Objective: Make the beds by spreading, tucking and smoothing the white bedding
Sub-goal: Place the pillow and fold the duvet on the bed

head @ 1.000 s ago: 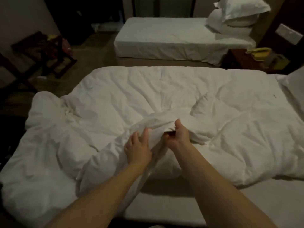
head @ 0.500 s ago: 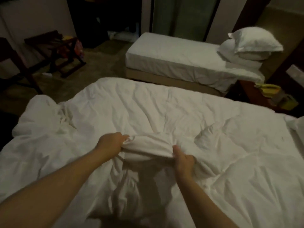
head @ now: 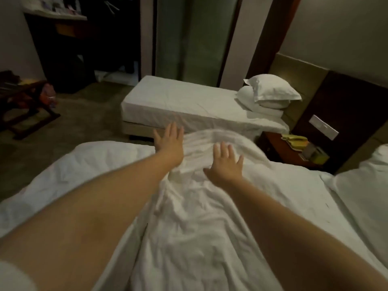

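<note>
A rumpled white duvet (head: pixel 195 227) covers the near bed and bulges up in a blurred fold (head: pixel 220 141) at its far edge. My left hand (head: pixel 170 141) is stretched out flat with fingers spread, beside that fold and over the far edge. My right hand (head: pixel 225 162) is also spread flat with straight fingers, against the raised fold. Neither hand holds cloth. A second bed (head: pixel 182 106) with a smooth white sheet stands beyond, with two white pillows (head: pixel 268 93) stacked at its head.
A wooden nightstand (head: pixel 279 148) with a yellow telephone (head: pixel 294 140) stands between the beds on the right. Another white pillow (head: pixel 369 185) lies at the near bed's right. A dark luggage rack (head: pixel 23 101) with items stands on the carpet at left.
Both hands have let go of the bunched duvet fold they gripped and opened flat. The fold has been flung away toward the far edge; my arms are extended further and the view has tilted up.
</note>
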Motion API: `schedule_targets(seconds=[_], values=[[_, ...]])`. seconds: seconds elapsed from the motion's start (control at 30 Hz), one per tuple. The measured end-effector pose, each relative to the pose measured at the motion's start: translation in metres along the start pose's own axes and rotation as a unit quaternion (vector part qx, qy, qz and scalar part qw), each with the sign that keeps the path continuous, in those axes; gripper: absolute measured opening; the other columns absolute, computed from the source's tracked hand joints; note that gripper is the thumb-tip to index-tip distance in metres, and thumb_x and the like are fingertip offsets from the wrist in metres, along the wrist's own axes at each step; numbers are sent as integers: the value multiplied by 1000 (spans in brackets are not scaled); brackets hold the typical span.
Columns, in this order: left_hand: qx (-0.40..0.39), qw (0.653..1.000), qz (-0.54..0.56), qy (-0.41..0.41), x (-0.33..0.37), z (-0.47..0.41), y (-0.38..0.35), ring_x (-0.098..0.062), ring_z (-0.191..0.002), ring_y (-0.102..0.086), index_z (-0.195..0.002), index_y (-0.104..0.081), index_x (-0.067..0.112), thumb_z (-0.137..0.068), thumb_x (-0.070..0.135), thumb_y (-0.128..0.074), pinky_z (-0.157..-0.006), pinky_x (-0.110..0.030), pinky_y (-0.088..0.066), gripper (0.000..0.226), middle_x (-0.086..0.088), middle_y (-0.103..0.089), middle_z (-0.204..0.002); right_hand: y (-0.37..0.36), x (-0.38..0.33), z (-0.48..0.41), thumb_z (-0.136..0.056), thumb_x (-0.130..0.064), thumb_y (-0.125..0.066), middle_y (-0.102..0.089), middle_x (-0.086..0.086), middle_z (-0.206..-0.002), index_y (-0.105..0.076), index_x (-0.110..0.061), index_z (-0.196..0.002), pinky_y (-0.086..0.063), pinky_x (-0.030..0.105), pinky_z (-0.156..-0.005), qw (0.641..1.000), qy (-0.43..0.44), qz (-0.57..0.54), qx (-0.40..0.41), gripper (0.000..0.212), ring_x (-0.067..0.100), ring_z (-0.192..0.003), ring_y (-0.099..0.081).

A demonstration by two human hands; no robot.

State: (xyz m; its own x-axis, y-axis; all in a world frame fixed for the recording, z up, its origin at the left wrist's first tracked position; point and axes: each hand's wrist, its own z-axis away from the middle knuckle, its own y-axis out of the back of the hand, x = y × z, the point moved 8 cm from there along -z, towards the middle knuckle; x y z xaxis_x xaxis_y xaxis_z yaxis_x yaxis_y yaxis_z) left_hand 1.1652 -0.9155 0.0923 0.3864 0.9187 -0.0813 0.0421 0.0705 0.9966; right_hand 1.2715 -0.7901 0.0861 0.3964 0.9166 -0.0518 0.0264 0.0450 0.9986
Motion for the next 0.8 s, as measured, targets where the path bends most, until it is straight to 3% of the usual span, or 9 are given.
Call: schedule_targets(seconds=[0.2, 0.43, 0.63, 0.8], values=[[-106, 993, 43, -11, 40, 113, -105, -24, -145, 19, -150, 15, 21, -98, 25, -38, -114, -55, 2, 75, -6, 24, -156, -80, 9, 85, -99, -32, -34, 16, 1, -160, 6, -24, -153, 9, 54, -115, 997, -27, 10, -68, 68, 24, -146, 19], [-139, 985, 99, 36, 26, 276, -133, -21, -146, 15, -151, 10, 30, -95, 30, -35, -114, -56, -2, 71, -1, 18, -158, -76, 7, 200, -97, -27, -34, 12, 1, -161, 4, -26, -153, 9, 54, -115, 998, -23, -46, -36, 68, 24, -147, 15], [-117, 978, 120, 124, -11, 415, -118, -19, -146, 13, -151, 7, 33, -98, 33, -28, -114, -56, -2, 63, 1, 15, -159, -67, -34, 318, -97, -23, -34, 10, -1, -161, 2, -28, -153, 10, 53, -114, 992, 55, -114, -27, 67, 23, -147, 14], [-105, 972, 89, 191, -62, 535, -117, -19, -146, 12, -151, 6, 32, -95, 28, -43, -112, -58, -6, 74, 1, 14, -159, -83, -108, 415, -98, -27, -36, 7, -2, -161, 1, -28, -153, 7, 54, -115, 977, 152, -142, -46, 67, 22, -147, 12]])
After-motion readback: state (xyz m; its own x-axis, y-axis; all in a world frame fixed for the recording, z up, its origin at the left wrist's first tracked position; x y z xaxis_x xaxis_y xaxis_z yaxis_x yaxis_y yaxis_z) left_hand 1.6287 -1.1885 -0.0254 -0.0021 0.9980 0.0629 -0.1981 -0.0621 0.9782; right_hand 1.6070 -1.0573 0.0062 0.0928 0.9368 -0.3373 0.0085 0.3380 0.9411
